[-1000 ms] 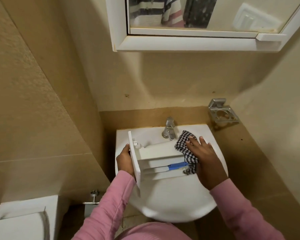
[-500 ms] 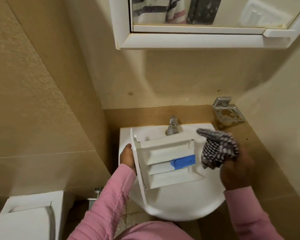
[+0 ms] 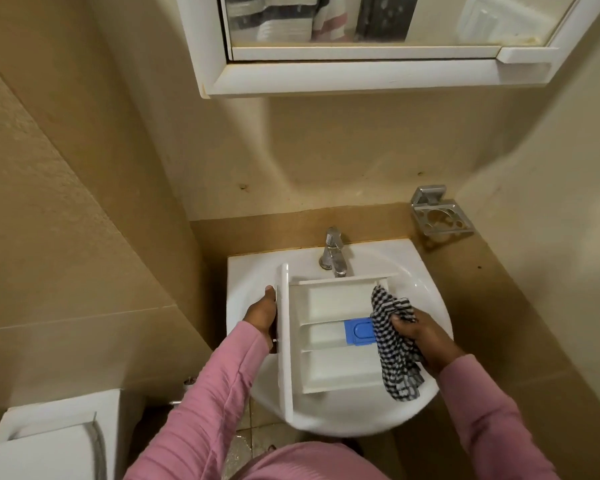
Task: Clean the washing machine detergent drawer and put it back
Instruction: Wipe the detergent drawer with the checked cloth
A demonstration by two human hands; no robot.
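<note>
— Fingers [image 3: 403, 323] of your right hand [image 3: 426, 341]?
— Curled tight round the black-and-white checked cloth [image 3: 392, 348], bunched against the far end of the white plastic detergent drawer [image 3: 329, 306], just beside its blue flap [image 3: 359, 331].
— Your left hand [image 3: 262, 315]?
— Grips the drawer's long front panel. Thumb on the edge, the other fingers hidden behind it.
— Drawer's place?
— Held over the white ceramic basin [image 3: 430, 289], compartments facing up, near the chrome tap [image 3: 333, 252]. Cloth tail hangs over the bowl.

Beige tiled walls [image 3: 66, 202], white mirrored cabinet [image 3: 361, 77] above, white basin [image 3: 243, 271] with chrome tap [image 3: 333, 252], metal holder [image 3: 440, 216] right, toilet cistern [image 3: 49, 441] lower left.
</note>
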